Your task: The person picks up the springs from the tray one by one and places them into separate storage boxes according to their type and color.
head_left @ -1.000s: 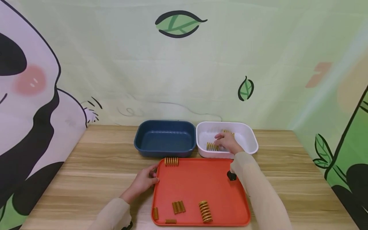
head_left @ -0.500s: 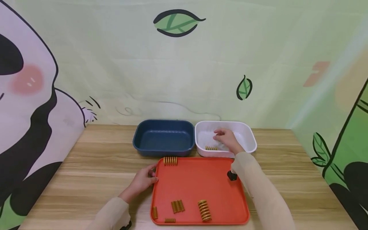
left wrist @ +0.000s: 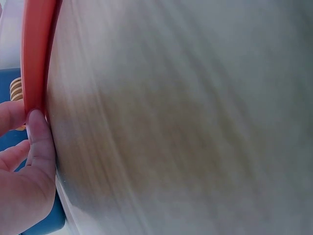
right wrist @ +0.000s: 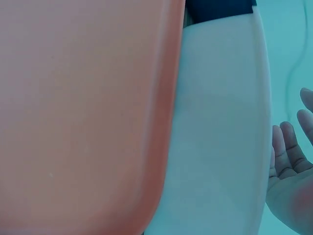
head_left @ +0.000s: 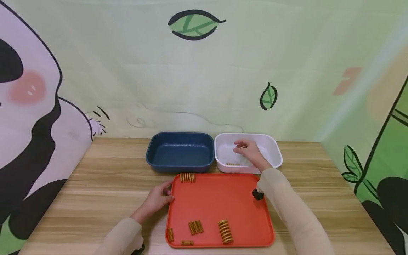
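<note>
Our right hand [head_left: 250, 151] hovers relaxed over the white bin [head_left: 274, 150]; we should steady the tray [head_left: 220, 205], gripped by our left hand [head_left: 158, 200].

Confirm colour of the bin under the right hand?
White bin; clearest in the head view.

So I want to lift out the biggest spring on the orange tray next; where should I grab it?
Pinch the large gold spring across its middle, coming from above. It lies on its side on the orange tray, with bare tray on both flanks, so thumb and finger can close on the coils.
</note>
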Demonstrator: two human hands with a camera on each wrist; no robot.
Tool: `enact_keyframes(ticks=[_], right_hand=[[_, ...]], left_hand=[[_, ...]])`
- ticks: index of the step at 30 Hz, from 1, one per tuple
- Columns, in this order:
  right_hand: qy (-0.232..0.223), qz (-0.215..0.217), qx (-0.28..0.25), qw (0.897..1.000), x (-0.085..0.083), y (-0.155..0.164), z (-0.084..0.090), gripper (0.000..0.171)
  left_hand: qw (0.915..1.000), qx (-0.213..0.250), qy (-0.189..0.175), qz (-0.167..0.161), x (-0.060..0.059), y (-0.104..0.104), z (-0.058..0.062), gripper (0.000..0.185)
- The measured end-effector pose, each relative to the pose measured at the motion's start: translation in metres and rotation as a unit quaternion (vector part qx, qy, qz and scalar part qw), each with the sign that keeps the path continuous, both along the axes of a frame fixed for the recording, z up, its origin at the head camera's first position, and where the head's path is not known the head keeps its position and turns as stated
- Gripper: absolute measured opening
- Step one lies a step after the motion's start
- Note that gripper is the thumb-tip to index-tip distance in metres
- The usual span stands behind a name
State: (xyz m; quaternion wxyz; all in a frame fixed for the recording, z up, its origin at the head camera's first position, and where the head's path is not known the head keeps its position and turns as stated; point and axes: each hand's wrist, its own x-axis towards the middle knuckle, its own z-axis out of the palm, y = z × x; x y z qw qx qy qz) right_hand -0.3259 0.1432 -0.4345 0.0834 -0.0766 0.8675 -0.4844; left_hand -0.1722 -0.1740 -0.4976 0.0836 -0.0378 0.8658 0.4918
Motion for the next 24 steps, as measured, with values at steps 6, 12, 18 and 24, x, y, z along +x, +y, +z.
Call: enact_keyframes(ticks=[6, 12, 18, 24], right_hand=[[0.003, 0.012, -0.004, 1.000, 0.004, -0.004, 0.003, 0.038], [0.016, 0.020, -0.016, 1.000, 0.008, -0.005, 0.003, 0.035], [0.020, 0.028, -0.024, 0.999, 0.014, -0.007, 0.004, 0.034], [0.022, 0.046, -0.025, 0.998, 0.021, -0.012, 0.007, 0.035]], left_hand=[[1.0000, -0.002, 0.000, -0.002, 0.001, 0.000, 0.000, 0.054], [1.0000, -0.001, -0.008, 0.004, 0.000, 0.000, 0.000, 0.054], [1.0000, -0.003, 0.006, -0.005, 0.000, 0.000, -0.001, 0.053], [0.9999, -0.004, 0.012, -0.007, -0.001, -0.001, 0.000, 0.053]])
